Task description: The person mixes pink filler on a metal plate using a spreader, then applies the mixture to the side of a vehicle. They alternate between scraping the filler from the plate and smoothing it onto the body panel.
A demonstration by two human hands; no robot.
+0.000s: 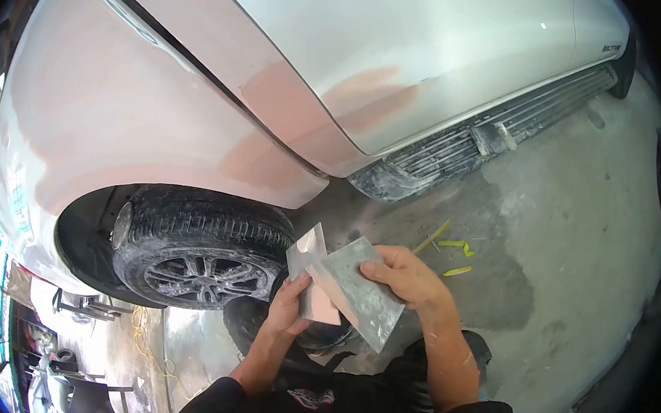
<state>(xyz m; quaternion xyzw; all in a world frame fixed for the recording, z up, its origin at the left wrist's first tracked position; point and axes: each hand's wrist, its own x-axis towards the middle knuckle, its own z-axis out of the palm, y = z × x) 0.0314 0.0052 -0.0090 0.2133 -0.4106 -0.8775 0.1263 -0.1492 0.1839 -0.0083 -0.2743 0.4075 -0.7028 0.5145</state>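
My left hand (286,309) is closed on a metal putty spreader (308,248), its lower part carrying pink body filler (321,308). In my right hand (412,279), the thumb lies flat over a larger grey metal plate (367,295), which has a pink band along its left edge. The plate overlaps the spreader in this view, and both are held above my lap. Ahead of me, a white car shows pink filler patches on its front fender (257,162) and its door (372,98).
A dusty front wheel (204,275) stands close to my left. To the right runs the car's side step (451,154), with a grey block (494,139) on it. Yellow tape scraps (457,272) lie on the concrete floor. A yellow hose (143,338) lies at left.
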